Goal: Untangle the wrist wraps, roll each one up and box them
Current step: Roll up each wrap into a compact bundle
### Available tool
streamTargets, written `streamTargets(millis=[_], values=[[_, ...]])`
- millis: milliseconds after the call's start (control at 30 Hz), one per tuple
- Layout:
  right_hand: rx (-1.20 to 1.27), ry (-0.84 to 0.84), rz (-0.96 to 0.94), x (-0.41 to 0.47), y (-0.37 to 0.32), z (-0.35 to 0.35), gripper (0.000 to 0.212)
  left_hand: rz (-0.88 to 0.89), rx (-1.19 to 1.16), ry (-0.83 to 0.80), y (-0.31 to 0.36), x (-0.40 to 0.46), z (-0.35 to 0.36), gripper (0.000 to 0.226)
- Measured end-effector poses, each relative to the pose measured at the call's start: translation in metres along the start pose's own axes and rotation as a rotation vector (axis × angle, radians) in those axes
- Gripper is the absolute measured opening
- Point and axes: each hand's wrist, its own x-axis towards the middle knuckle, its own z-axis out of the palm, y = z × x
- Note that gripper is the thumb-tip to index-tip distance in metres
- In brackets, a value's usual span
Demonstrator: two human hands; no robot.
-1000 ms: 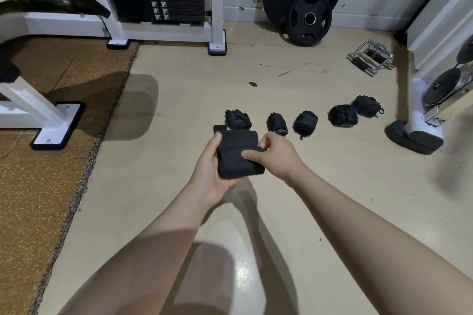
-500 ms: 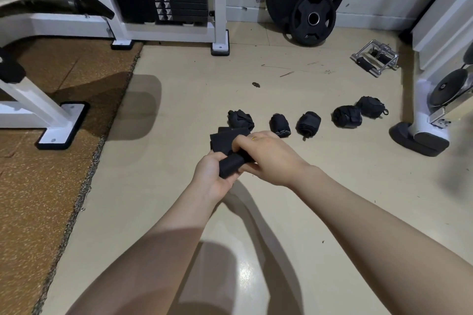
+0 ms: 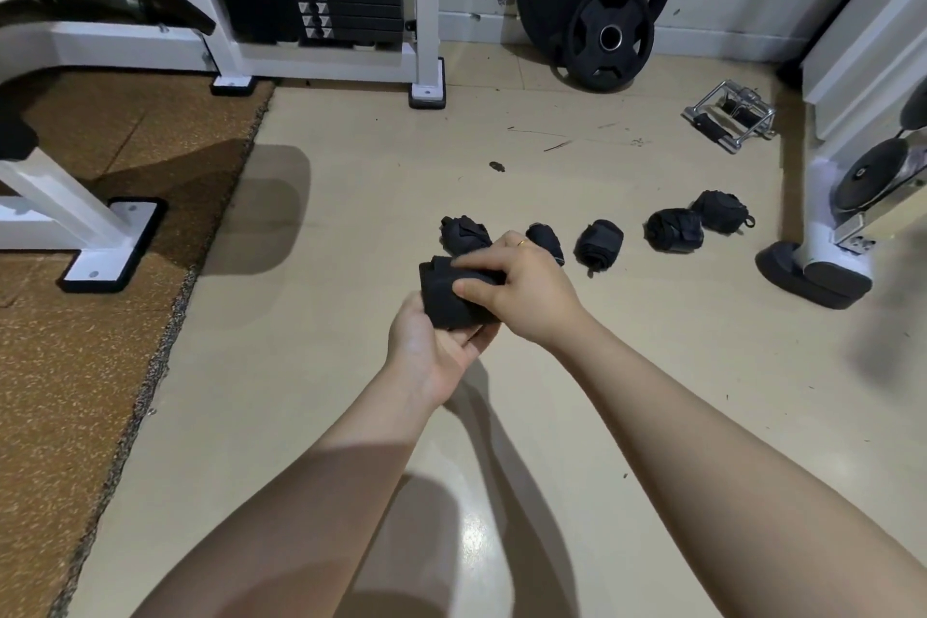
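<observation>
Fingers of both hands curl around black wrist wrap [image 3: 451,296], apparently half-rolled.

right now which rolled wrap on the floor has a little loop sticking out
Find the white machine leg at the right. A row of five rolled wraps runs left from it; yours is the wrap nearest that leg, the only one with a small loop at its right side.

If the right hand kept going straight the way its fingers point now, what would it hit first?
The right hand points left across the wrap it grips, so the wrap and left hand block it. Past them, only bare floor shows; depth is unclear.
</observation>
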Motion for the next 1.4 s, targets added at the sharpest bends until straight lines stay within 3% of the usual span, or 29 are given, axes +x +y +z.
streamTargets(millis=[100, 167, 267, 400, 500, 700, 900, 1100, 1267, 1400], values=[[0.041, 0.025, 0.06, 0.005, -0.004, -0.005, 0.025, 0.007, 0.043, -0.004, 0.001, -0.002, 0.009, 0.043], [-0.271, 0.079, -0.042, 0.008, -0.009, -0.004, 0.02, 0.041, 0.06, -0.02, 0.002, -0.004, 0.015, 0.03], [-0.576, 0.18, -0.355, 0.009, -0.016, -0.007, 0.022, 0.027, 0.006, 0.012, 0.015, -0.006, 0.024, 0.02], [-0.815, 0.014, -0.499, 0.01, -0.019, -0.022, 0.044, 0.031, 0.023, 0.053, 0.041, -0.014, 0.032, 0.017], [-0.75, 0.055, -0.496, 0.011, -0.032, -0.031, 0.042, 0.045, -0.016, 0.018, 0.051, -0.021, 0.04, 0.014], [-0.627, -0.066, -0.478, 0.011, -0.047, -0.043, 0.041, 0.104, -0.154, -0.054, 0.061, -0.026, 0.031, 0.016], [-0.388, -0.153, -0.421, 0.004, -0.045, -0.04, 0.034, 0.03, 0.015, -0.08, 0.058, -0.028, 0.019, 0.034], [-0.409, -0.093, -0.344, 0.002, -0.033, -0.043, 0.034, 0.037, 0.038, -0.15, 0.051, -0.026, 0.018, 0.027], [-0.108, -0.09, -0.16, 0.002, -0.027, -0.052, 0.029, 0.071, 0.053, -0.19, 0.044, -0.024, 0.023, 0.037], [-0.186, 0.002, -0.141, 0.004, -0.028, -0.051, 0.018, 0.083, 0.089, -0.195, 0.042, -0.026, 0.036, 0.042]])
